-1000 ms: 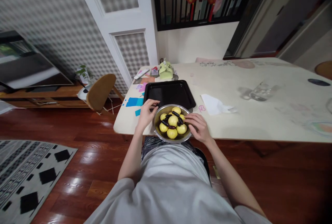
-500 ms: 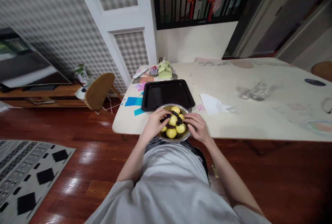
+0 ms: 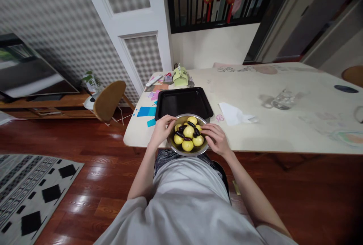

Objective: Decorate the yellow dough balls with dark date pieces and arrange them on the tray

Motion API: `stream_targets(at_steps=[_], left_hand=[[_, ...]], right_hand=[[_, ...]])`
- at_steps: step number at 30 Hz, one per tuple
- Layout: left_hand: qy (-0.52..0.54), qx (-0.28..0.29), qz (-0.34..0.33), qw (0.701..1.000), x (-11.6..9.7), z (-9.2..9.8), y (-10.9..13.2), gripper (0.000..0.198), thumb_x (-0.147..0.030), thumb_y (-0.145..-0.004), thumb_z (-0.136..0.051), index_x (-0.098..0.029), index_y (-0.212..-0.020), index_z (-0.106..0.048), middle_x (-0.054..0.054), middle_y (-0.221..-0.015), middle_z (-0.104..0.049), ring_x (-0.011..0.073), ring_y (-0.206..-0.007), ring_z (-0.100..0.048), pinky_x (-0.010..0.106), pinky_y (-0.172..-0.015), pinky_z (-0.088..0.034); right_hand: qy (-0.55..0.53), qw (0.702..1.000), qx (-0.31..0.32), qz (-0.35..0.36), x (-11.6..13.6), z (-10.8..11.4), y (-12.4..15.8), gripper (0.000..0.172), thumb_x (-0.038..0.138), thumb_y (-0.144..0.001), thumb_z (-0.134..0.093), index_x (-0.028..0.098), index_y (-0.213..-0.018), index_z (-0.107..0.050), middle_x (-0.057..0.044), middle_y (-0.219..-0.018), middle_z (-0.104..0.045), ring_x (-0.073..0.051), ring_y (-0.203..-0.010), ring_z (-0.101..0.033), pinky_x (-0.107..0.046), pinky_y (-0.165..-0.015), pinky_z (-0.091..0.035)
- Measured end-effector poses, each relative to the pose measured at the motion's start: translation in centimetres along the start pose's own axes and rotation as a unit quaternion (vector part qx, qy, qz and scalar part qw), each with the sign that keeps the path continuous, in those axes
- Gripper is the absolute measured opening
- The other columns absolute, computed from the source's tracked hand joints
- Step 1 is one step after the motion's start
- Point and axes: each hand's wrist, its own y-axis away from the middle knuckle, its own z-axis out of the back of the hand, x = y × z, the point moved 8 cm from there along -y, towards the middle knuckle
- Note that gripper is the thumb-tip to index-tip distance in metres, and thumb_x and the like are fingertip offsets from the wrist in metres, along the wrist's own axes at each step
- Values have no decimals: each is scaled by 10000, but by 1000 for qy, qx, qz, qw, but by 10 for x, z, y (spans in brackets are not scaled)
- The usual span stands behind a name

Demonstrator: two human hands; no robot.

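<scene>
A metal bowl sits at the near edge of the pale table, filled with several yellow round fruits and dark purple pieces. My left hand rests against the bowl's left rim with fingers curled. My right hand holds the bowl's right rim, fingers bent over it. Just behind the bowl lies a black baking tray, with nothing on it.
A white tissue lies right of the tray, and a clear glass object farther right. A green box, a remote and coloured papers sit at the table's far left. A wooden chair stands left of the table.
My left hand reached over the fruit half a second ago and has drawn back to the bowl's left rim. The right hand and bowl stayed put.
</scene>
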Motion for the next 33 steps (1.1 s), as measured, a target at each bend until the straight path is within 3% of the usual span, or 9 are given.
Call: stream_targets(at_steps=[5,11,22,33], left_hand=[[-111,-53,35,992,43,7,-18,287,-113,-1004,-500,-194,-1086,-762,106,-1112,-757,237,-1043,-721,358,-925,-609],[-166,26,65,984,76,-12,-35,246,-133,-988,-589,-168,-1143,-777,136,-1203,-778,292,-1137,-728,446,-1059,-571],[-125,29,35,991,74,-16,-36,247,-120,-990,-565,-186,-1083,-784,97,-1102,-748,237,-1064,-726,374,-1004,-584],[-64,-26,39,997,73,-10,-32,169,-128,-973,-592,-177,-935,-749,99,-1083,-706,227,-1051,-700,370,-963,-598]], right_hand=[[-9,1000,4,-8,-2,-1,1,293,274,-1024,-525,262,-1204,-755,-104,-1194,-773,-301,-1159,-691,-555,-1007,-566],[-5,1000,-3,-4,-1,0,1,278,253,-1019,-535,253,-1188,-755,-107,-1188,-776,-298,-1149,-696,-552,-993,-571],[-9,1000,2,-10,-4,-1,2,284,270,-1023,-526,261,-1186,-758,-103,-1194,-774,-304,-1161,-693,-562,-1002,-570],[-4,1000,-5,-3,-2,0,1,253,257,-1021,-534,257,-1142,-755,-105,-1178,-774,-301,-1143,-695,-555,-971,-579]])
